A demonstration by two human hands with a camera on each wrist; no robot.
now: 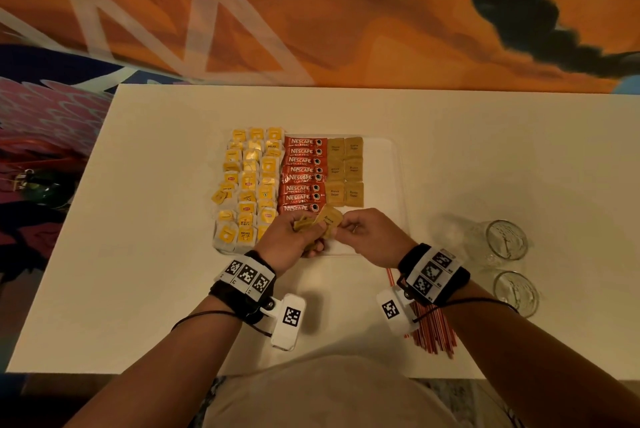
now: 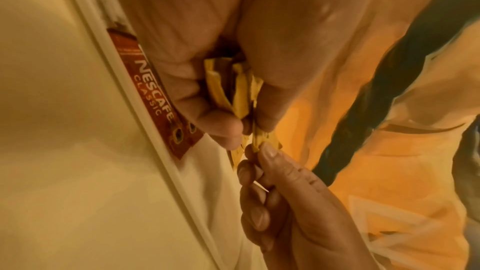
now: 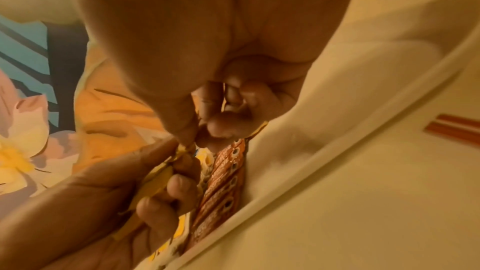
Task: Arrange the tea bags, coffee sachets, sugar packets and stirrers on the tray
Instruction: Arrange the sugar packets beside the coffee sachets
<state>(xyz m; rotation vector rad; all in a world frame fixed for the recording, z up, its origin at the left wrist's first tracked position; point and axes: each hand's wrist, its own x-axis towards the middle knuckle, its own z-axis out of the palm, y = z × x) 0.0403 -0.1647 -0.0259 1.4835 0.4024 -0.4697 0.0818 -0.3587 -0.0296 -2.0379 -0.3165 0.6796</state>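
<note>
A white tray holds yellow tea bags on its left, red coffee sachets in the middle and brown sugar packets to their right. Over the tray's near edge, my left hand grips a small bunch of brown sugar packets. My right hand pinches one packet at the end of that bunch, thumb against finger, as the left wrist view shows. Red-and-white stirrers lie on the table under my right wrist.
Two clear glasses stand on the white table to the right of the tray. The right part of the tray is bare. An orange patterned wall rises behind the table's far edge.
</note>
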